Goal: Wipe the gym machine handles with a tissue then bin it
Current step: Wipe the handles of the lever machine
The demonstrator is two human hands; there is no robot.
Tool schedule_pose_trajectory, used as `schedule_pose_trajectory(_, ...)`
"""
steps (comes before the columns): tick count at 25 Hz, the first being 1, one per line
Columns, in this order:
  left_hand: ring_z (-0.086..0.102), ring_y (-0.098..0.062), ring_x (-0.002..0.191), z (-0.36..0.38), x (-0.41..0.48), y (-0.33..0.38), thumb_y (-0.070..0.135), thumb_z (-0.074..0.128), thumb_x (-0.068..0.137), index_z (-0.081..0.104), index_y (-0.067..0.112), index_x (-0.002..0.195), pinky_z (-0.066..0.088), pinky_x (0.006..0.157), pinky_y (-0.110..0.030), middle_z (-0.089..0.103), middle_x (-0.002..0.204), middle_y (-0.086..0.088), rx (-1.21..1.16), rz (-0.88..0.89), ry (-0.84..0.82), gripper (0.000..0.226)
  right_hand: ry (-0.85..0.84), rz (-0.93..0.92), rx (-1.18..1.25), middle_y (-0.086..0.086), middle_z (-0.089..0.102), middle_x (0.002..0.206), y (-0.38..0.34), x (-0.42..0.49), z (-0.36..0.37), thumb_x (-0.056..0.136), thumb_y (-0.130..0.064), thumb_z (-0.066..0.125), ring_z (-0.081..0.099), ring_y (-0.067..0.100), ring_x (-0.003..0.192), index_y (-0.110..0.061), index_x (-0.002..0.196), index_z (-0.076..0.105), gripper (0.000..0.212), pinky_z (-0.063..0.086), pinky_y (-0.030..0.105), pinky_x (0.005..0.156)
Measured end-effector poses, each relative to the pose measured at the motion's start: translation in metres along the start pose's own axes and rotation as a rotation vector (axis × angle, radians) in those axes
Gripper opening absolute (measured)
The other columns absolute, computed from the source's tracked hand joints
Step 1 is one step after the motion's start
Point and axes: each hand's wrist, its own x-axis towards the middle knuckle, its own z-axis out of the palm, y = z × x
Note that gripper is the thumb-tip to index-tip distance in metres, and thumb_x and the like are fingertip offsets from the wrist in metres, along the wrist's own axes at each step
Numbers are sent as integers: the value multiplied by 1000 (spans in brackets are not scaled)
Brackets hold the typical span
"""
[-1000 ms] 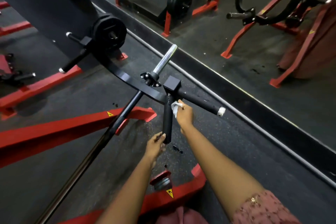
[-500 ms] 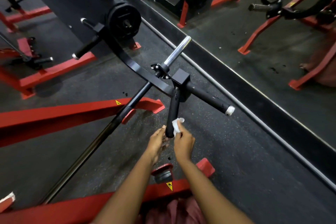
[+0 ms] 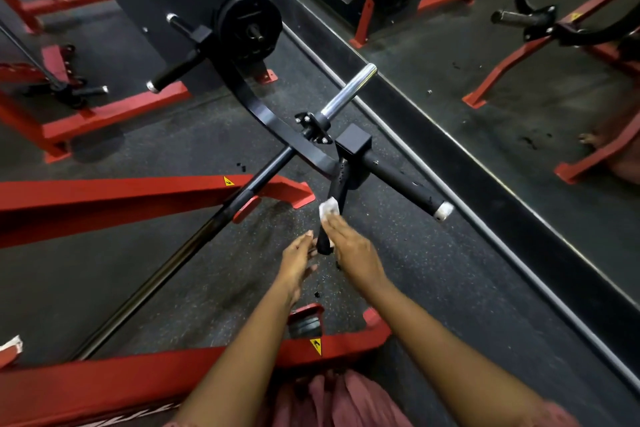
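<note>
A black downward-pointing handle (image 3: pixel 338 180) hangs from the machine's black block, beside a longer black handle (image 3: pixel 401 180) with a white end cap. My right hand (image 3: pixel 353 250) holds a white tissue (image 3: pixel 328 207) against the left side of the downward handle, about midway along it, with the tissue showing past my fingertips. My left hand (image 3: pixel 297 262) is at that handle's lower end, which it touches with fingers and thumb on either side. No bin is in view.
A chrome weight peg (image 3: pixel 349 90) sticks up behind the handles. The machine's black curved arm (image 3: pixel 263 111) leads to a weight plate (image 3: pixel 249 28). Red frame beams (image 3: pixel 121 194) lie left and below. A mirror wall (image 3: pixel 485 28) runs along the right.
My right hand slid the tissue down from the handle's top to its lower end, then back up to the middle. My left hand stayed at the handle's lower end.
</note>
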Motion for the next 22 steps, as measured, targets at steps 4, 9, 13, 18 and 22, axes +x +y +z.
schedule_pose_trajectory(4,54,-16,109,-2,4,4,30,45,96,55,19,118,43,81,-29,60,114,0,-36,26,75,26,12,-263,-303,20,49,134,15,75,-33,69,20,58,48,29,124,4,128,48,62,49,36,92)
schedule_pose_trajectory(9,53,-15,107,-8,5,3,25,46,96,55,23,114,42,74,-24,59,114,1,-65,41,113,20,-180,-505,-615,6,70,106,31,63,-23,73,-5,36,63,17,106,-6,99,71,44,50,24,87)
schedule_pose_trajectory(13,53,-17,107,-10,6,0,24,46,96,55,22,113,41,82,-29,59,120,-2,-93,38,132,19,-294,-775,-674,7,67,113,36,18,-1,78,-11,30,60,19,110,-7,106,68,48,47,28,94)
schedule_pose_trajectory(18,53,-15,106,-4,3,4,24,44,97,55,22,113,40,84,-28,58,113,2,-60,48,123,19,-183,-756,-788,9,67,113,40,82,-37,75,-11,49,61,21,108,-7,112,65,41,47,28,93)
schedule_pose_trajectory(22,54,-16,107,-1,8,5,31,44,97,55,21,112,41,82,-28,59,112,1,-74,44,127,21,-199,-726,-764,9,65,116,40,51,-8,77,-13,55,60,20,110,-8,112,66,37,48,28,93)
